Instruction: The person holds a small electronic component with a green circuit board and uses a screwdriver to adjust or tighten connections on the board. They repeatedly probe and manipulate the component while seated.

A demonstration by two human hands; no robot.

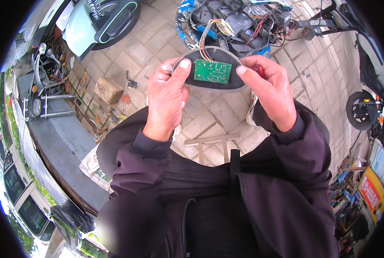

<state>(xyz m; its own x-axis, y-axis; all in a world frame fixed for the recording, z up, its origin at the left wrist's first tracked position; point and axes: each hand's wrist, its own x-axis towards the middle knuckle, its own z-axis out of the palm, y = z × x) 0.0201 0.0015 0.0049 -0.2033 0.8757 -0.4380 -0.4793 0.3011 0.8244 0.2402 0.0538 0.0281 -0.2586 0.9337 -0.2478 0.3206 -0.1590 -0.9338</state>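
Observation:
Between my two hands is an oval display housing (189, 84) with a dark inside and a pale, see-through rim. A green circuit board (212, 72) sits in it, solder side up. Several coloured wires (203, 46) run from the board up to a white plug connector (224, 27). My left hand (167, 92) pinches the left end of the rim, thumb on top. My right hand (270, 88) grips the right end the same way. Something small and red (259, 71) shows by the right fingers; I cannot make out what it is.
Beyond the housing lies a blue and black plastic vehicle panel (239, 26) with loose wiring. A mint-green scooter part with a wheel (99, 26) stands at the upper left. A brick (108, 90) rests on the paving. At the right is a small wheel (362, 110).

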